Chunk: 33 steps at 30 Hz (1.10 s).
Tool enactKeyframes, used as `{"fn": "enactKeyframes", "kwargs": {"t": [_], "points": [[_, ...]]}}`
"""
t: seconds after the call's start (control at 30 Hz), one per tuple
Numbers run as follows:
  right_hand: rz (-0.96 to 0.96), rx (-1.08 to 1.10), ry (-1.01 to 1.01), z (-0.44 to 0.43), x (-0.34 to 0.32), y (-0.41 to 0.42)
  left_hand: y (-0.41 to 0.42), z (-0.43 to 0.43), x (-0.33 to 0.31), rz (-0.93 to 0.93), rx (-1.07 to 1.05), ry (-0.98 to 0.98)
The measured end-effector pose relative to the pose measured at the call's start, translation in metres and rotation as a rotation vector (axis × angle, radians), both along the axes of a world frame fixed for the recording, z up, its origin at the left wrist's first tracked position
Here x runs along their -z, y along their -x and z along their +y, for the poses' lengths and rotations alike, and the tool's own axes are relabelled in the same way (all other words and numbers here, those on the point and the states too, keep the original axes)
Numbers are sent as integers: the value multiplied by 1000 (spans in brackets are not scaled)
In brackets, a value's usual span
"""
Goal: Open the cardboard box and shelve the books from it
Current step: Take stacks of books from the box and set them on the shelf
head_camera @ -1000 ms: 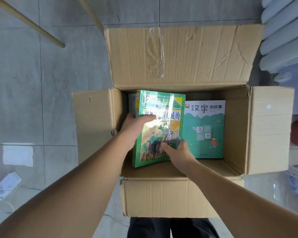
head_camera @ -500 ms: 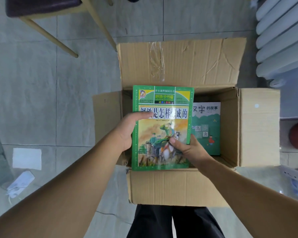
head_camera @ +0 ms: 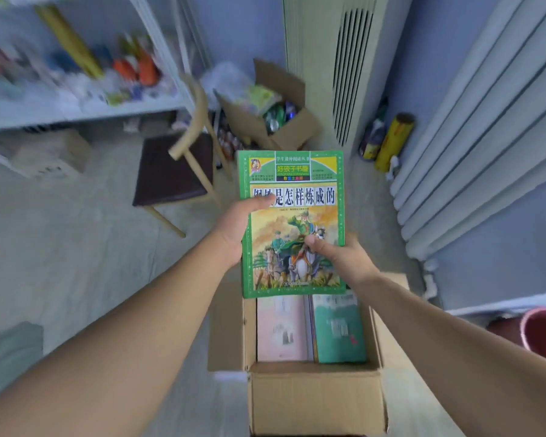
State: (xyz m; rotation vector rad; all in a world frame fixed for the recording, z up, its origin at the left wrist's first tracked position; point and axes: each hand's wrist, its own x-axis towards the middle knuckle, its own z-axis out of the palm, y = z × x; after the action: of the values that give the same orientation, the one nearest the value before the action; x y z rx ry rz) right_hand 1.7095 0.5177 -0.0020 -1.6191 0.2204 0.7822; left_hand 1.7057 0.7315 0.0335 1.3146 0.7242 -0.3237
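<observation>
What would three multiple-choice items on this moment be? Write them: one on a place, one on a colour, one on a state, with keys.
1. Where is the green book?
A. flat in the box
B. held above the box
C. on the chair

2. What colour is its border?
A. green
B. red
C. black

3. How is the cardboard box?
A. taped shut
B. open, books inside
C. open, empty

B: left hand and right hand hold it up.
A: green frames the cover.
B: a pink book and a teal book lie inside.
</observation>
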Motion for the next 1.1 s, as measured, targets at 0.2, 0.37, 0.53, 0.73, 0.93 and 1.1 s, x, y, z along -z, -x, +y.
{"fn": "enactKeyframes", "kwargs": {"t": [0.2, 0.37, 0.53, 0.73, 0.93, 1.1], "points": [[-326, 106, -11, -6, -126, -43, -43, -4, -152, -305, 41, -119], [-494, 161, 15, -19, -228, -34, -41, -19, -246, -493, 115, -195], [-672, 331, 98, -43, -283, -9, -37, -36, -308, -674, 285, -209], [-767, 543, 154, -89, -309, 59, -15, -90, -334, -829, 474, -128], [-766, 734, 225, -166, -312, 142, 20, -182, -334, -833, 656, 44], [-759, 900, 299, -232, -312, 223, 67, -274, -335, -831, 810, 133]]}}
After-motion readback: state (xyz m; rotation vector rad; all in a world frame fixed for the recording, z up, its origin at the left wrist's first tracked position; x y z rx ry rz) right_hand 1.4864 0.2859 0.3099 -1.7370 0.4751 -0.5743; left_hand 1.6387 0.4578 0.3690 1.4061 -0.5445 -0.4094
